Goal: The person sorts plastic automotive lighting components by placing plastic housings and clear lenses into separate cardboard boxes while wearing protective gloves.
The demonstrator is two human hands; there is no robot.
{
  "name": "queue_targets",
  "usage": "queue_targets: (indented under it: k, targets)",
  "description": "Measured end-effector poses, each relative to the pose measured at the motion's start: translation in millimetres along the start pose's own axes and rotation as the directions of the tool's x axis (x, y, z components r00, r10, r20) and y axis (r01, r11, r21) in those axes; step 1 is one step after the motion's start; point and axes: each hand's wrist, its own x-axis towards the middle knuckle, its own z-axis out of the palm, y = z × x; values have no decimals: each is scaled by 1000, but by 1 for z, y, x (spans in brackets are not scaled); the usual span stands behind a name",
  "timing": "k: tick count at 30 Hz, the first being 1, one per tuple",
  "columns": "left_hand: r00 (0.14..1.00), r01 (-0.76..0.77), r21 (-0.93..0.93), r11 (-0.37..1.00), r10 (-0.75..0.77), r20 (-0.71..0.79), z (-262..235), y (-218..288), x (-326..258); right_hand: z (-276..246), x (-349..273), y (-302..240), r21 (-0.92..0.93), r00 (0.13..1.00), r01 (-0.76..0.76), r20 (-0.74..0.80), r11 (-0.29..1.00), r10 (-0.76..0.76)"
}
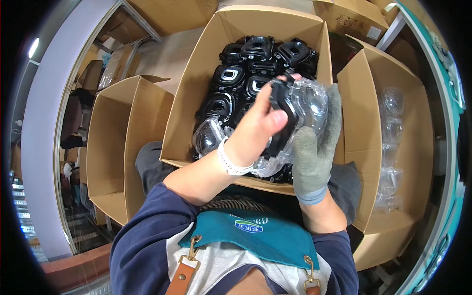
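Over a large cardboard box (pixel 194 81), my bare left hand (pixel 255 123) grips a black plastic housing (pixel 281 140), its thumb lying across the near side. Against that housing sits a clear plastic cover (pixel 314 105). My right hand (pixel 314 157), in a grey glove, is curved around the cover from the right. Where the two parts meet is partly hidden by my fingers. Below, the box holds several black housings (pixel 229 76), some with a pale-rimmed opening. Another clear cover (pixel 209 137) lies near the box's left side, next to my left wrist.
To the right stands a second cardboard box (pixel 413 118) with a column of clear covers (pixel 392 130). An open cardboard box (pixel 105 147) is on the left. More cartons (pixel 351 22) sit at the back. A teal-edged frame (pixel 445 98) bounds the far right.
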Motion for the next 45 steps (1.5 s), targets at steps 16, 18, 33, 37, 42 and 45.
queue_targets:
  k: [16,18,33,37,42,45]
  targets:
    - [995,-61,229,971,78,-65,7,0,-6,13,-1,-2,162,993,-117,1,980,118]
    - [996,-71,86,994,75,-55,7,7,-5,1,10,-4,-146,992,-79,86,986,92]
    - [925,-168,135,976,204,-321,29,-2,-24,1,15,-9,166,963,-107,-229,980,144]
    - [820,-203,-246,948,27,-571,28,-5,0,3,10,13,-131,982,147,-96,980,-160]
    - [829,-176,-478,861,-133,-544,3,8,21,12,1,-7,7,949,79,-306,997,-73]
    - [841,-190,-458,868,-97,-532,-2,6,16,-7,-3,-3,-269,999,-53,-27,962,47]
